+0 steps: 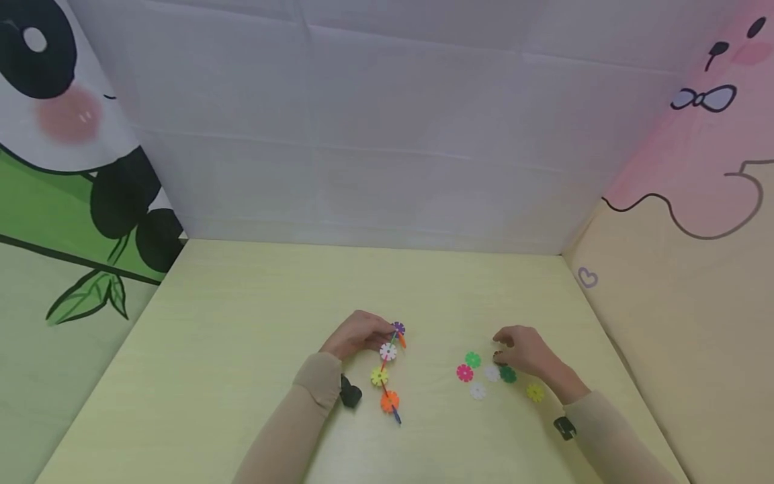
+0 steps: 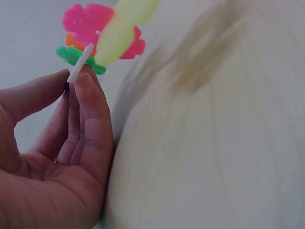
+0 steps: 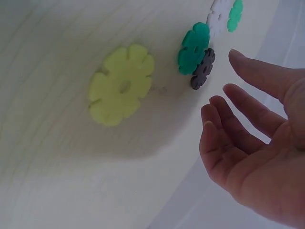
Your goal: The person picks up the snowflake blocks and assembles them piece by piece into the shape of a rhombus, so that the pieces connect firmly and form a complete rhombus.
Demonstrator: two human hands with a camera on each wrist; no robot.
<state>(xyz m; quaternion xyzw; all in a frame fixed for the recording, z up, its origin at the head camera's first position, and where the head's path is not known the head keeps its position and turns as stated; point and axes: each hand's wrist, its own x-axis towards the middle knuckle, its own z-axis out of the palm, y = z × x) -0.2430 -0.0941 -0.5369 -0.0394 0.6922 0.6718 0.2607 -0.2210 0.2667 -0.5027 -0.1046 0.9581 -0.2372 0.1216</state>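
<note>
My left hand [image 1: 363,333] pinches the far end of a chain of interlocking flower-shaped plastic discs [image 1: 379,376]. Purple, white, yellow and orange discs show along it, with others edge-on between them. In the left wrist view, thumb and fingertips grip near a white disc [image 2: 82,62] seen edge-on, beside a green disc [image 2: 78,59] and a pink one [image 2: 86,23]. My right hand [image 1: 525,349] hovers over loose discs, fingers loosely bent and holding nothing. Nearest to its fingertips in the right wrist view lies a dark disc [image 3: 204,69], touching a dark green disc [image 3: 193,50].
Right of the chain lie more loose discs: light green [image 1: 473,359], pink [image 1: 464,373], white [image 1: 478,390] and yellow [image 1: 535,392]. The pale table [image 1: 254,289] meets a white back panel [image 1: 363,181], with printed side panels at left and right.
</note>
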